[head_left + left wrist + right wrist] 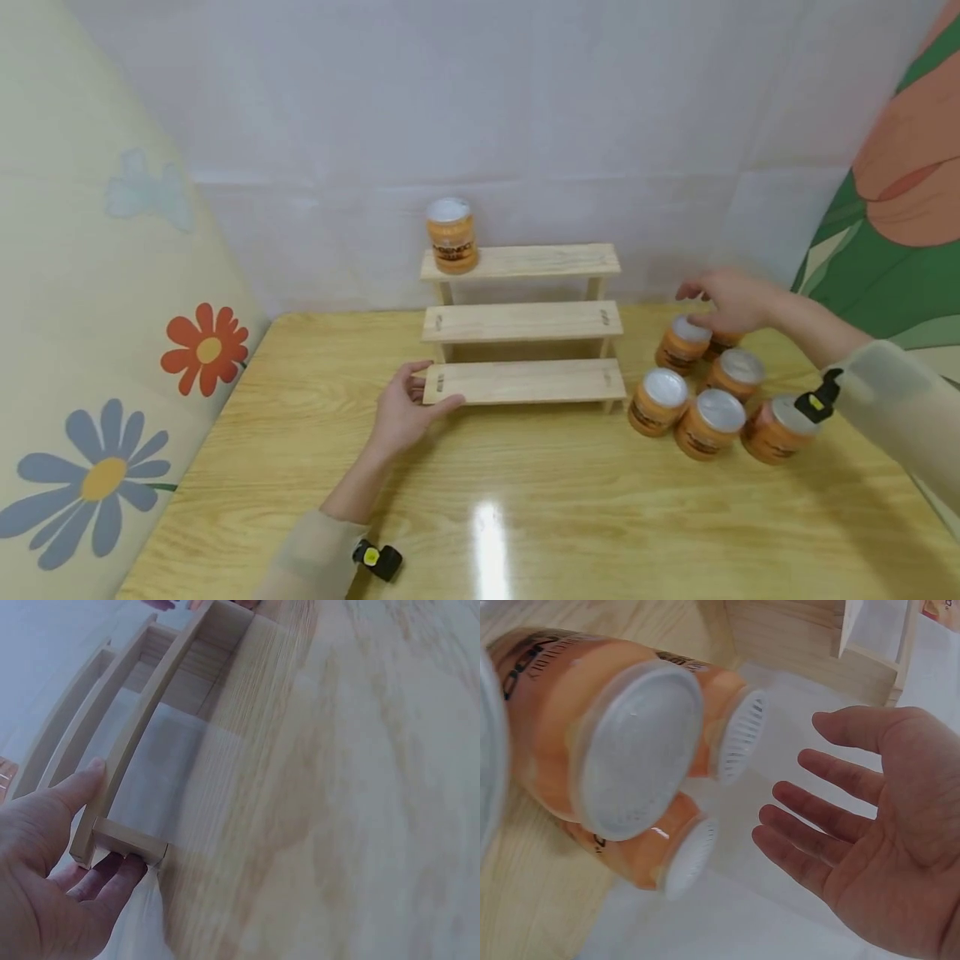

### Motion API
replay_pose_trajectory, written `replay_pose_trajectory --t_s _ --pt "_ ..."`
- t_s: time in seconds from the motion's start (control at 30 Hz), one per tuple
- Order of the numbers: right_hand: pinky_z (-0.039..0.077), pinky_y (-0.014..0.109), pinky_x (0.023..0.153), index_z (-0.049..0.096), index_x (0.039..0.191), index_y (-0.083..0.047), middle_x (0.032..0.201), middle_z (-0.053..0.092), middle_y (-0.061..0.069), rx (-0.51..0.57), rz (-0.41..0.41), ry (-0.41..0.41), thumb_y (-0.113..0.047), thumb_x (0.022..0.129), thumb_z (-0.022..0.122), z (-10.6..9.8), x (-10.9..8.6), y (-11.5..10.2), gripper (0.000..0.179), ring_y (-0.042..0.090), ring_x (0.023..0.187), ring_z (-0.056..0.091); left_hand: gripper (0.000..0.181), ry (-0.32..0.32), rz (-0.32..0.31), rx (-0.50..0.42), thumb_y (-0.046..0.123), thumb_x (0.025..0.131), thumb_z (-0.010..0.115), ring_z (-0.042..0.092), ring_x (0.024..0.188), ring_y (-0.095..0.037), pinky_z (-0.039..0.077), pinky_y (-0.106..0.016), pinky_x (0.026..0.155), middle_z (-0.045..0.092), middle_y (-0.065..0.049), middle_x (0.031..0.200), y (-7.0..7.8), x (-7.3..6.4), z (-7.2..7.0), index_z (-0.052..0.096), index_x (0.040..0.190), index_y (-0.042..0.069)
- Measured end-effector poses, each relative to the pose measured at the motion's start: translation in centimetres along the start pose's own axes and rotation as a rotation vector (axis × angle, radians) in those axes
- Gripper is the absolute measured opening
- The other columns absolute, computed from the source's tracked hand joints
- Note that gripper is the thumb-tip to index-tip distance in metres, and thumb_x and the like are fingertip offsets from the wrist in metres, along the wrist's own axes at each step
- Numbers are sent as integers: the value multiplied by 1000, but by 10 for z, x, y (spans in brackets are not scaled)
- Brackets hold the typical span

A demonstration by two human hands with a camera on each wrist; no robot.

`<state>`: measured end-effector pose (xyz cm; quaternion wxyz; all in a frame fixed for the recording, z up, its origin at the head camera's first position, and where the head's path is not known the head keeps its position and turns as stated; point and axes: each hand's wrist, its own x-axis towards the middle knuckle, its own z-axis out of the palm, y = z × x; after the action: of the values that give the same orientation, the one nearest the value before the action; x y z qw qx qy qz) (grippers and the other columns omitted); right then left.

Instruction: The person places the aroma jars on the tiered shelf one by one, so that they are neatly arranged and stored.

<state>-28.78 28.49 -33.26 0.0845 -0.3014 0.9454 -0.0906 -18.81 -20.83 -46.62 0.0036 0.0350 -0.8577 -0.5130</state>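
Observation:
A three-tier wooden shelf (517,382) stands on the table. My left hand (397,417) grips the left end of its lowest tier; in the left wrist view the thumb lies along the board (120,772) and the fingers curl round the end leg (127,838). One orange canister with a white lid (453,242) stands on the left of the top tier. On the right, my right hand (738,300) hovers over the back of a group of similar orange canisters (656,408). The right wrist view shows that hand (900,817) with fingers spread and nothing held, beside the lids (641,750).
The wooden table (450,517) meets a white cloth backdrop (525,125) close behind the shelf. A flower-painted panel (97,333) stands on the left, and another painted panel (892,208) stands at the right, behind the right arm.

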Motion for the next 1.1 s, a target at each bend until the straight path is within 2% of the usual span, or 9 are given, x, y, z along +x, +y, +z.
replay_pose_trajectory --t_s 0.17,0.3,0.47,0.63,0.73,0.87,0.97,1.1 --pt "57 58 95 66 130 5 129 70 26 12 -1 -10 -13 102 68 3 -5 2 33 44 114 69 83 -3 -2 7 30 85 93 70 110 -33 58 -34 89 68 -22 126 4 1 -1 50 152 7" --pt "58 57 91 67 128 5 125 71 26 17 -11 11 -11 102 68 5 -9 3 31 41 107 71 83 -8 -3 0 30 85 93 69 110 -32 58 -33 89 68 -21 126 4 3 0 50 153 8" --pt "59 54 87 68 128 4 121 74 23 8 -9 26 -12 103 68 12 -10 4 30 35 100 73 83 -9 -12 -1 30 85 93 69 110 -32 57 -33 89 68 -21 126 2 3 0 50 152 9" --pt "57 48 79 69 129 1 116 76 16 -13 -6 32 -17 102 70 21 -8 6 32 23 87 69 83 -10 -3 -6 30 85 93 70 110 -32 57 -33 88 68 -21 126 0 2 0 50 152 9" --pt "56 51 84 68 129 1 118 75 17 -16 -20 33 -18 99 74 27 -6 7 37 27 94 69 82 -9 0 -5 29 85 93 70 109 -32 58 -33 87 69 -21 126 -1 2 0 50 152 9" --pt "55 58 96 66 130 4 126 72 23 -2 -37 38 -20 94 78 33 -6 9 45 41 115 69 82 -7 2 2 29 85 93 70 109 -32 58 -34 87 69 -21 126 -2 2 1 51 151 9" --pt "55 58 96 66 129 5 125 72 23 -3 -44 39 -21 93 80 34 -5 10 47 43 116 68 81 -7 0 5 28 85 93 71 108 -32 58 -34 87 68 -21 125 -2 2 1 51 151 9" --pt "56 57 92 69 125 5 119 74 24 10 -45 49 -17 93 79 32 -1 8 41 43 109 70 81 -7 -1 3 28 85 93 71 108 -32 59 -34 87 68 -21 125 -2 2 1 51 151 8"
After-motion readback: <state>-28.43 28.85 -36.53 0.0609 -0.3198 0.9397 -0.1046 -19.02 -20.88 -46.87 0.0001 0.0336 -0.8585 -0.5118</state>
